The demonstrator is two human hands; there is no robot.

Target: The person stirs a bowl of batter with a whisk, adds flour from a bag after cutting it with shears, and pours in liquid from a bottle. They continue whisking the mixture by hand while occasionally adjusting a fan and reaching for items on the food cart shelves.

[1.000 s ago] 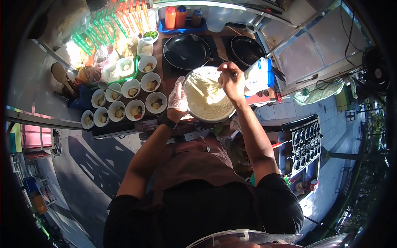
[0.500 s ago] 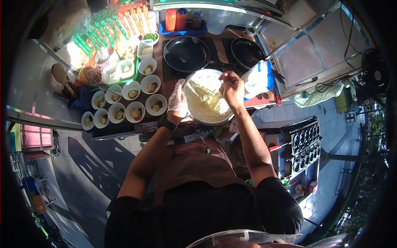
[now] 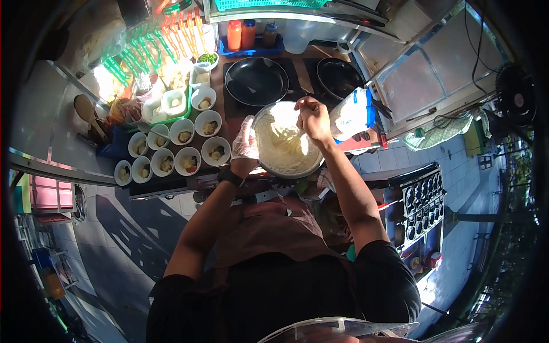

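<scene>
A round metal bowl (image 3: 293, 174) of thick, pale batter (image 3: 280, 158) stands at the counter's front edge, below the larger pan. My left hand (image 3: 245, 143), in a clear plastic glove, grips its left side. Over the bowl's right half, my bare right hand (image 3: 314, 118) is closed in a fist around what looks like a whisk (image 3: 290, 136). Batter coats its wires, and the fist hides the handle. Just right of that hand leans a white and blue bag (image 3: 351, 114). Several white cups (image 3: 216, 152) with small portions of ingredients stand in rows to the left.
Behind the bowl are a large black frying pan (image 3: 256, 81) and a smaller pan (image 3: 339, 78). Sauce bottles (image 3: 248, 34) stand in a blue tray (image 3: 251, 48). Wooden spoons (image 3: 86, 110) lean at far left. A moulded griddle (image 3: 423, 203) sits to the lower right.
My right fist has moved slightly left over the bowl, and the stirred ridges in the batter have shifted. My left hand keeps its hold. The whole view has tilted a little.
</scene>
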